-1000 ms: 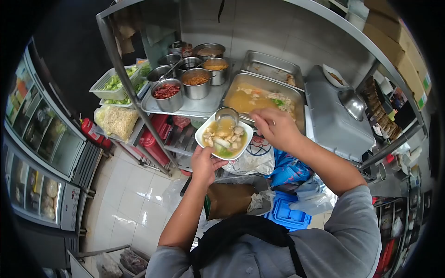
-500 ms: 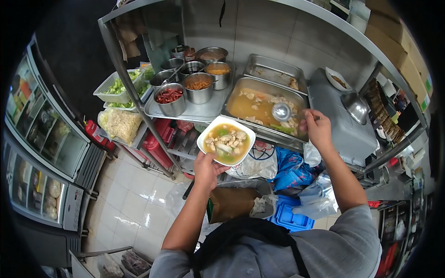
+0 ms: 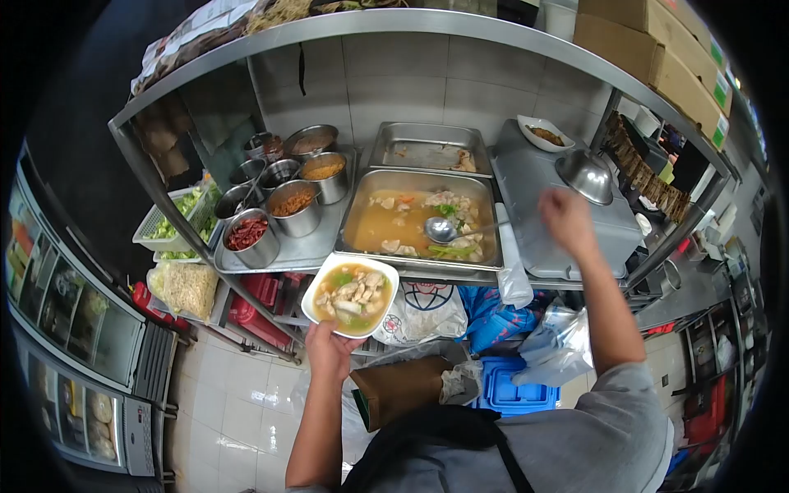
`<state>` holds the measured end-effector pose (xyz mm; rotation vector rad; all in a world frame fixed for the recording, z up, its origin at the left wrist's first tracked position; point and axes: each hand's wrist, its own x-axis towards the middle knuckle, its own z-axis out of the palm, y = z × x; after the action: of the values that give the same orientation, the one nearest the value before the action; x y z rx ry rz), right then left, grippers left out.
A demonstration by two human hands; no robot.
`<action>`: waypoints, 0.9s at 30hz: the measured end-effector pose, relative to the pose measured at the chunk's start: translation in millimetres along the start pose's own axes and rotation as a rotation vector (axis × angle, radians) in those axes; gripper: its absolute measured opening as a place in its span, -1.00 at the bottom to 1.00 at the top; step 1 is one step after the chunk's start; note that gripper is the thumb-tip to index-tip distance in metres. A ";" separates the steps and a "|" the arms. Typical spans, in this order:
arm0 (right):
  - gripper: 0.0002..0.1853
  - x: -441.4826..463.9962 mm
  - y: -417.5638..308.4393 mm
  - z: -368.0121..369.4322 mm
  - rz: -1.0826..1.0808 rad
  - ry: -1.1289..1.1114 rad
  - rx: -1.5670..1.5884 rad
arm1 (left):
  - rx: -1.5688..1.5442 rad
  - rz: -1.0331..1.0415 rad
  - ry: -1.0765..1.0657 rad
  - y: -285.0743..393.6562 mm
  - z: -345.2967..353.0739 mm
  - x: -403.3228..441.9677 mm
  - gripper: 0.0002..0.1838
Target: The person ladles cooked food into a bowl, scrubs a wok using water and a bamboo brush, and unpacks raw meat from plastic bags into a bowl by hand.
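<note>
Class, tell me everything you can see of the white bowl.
The white bowl is squarish with rounded corners and a smooth, glossy rim; it looks like ceramic or plastic, which cannot be told. It holds yellowish soup with pale chunks and a bit of green. It is open side up; any slight tilt is hard to judge. The left hand grips its near edge, in front of the metal pan. Its underside is hidden.
</note>
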<state>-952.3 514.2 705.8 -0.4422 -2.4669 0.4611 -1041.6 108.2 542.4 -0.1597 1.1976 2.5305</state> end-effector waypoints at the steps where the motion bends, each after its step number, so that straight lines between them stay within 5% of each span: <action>1: -0.82 41.8 7.0 -6.1 0.252 -0.050 0.260 | 0.006 0.002 -0.001 -1.1 -1.9 0.3 -0.50; 2: -0.80 76.9 19.3 -10.2 0.512 -0.107 0.524 | 0.039 0.012 0.007 -4.1 -3.6 -2.3 -0.50; 5: -0.79 131.9 74.1 9.6 0.574 -0.151 0.548 | 0.069 0.020 0.023 -8.0 -5.4 -2.6 -0.50; 7: -0.75 170.4 105.9 34.4 0.881 0.125 1.296 | 0.074 0.019 0.057 -9.8 -5.4 -9.3 -0.48; 8: -0.72 185.3 112.0 49.9 0.850 0.271 1.499 | 0.063 0.030 0.068 -11.7 -1.9 -14.3 -0.48; 17: -0.71 218.8 135.3 67.5 0.921 0.347 1.368 | 0.011 0.103 0.170 -15.8 -14.3 -59.0 -0.44; 27: -0.74 168.7 97.2 43.1 0.745 -0.030 1.195 | -0.079 0.180 0.223 -16.7 -30.8 -109.3 -0.41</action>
<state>-1088.6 659.5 713.6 -0.7663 -1.5247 2.0313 -934.7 66.9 537.0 -0.3781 1.2433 2.7779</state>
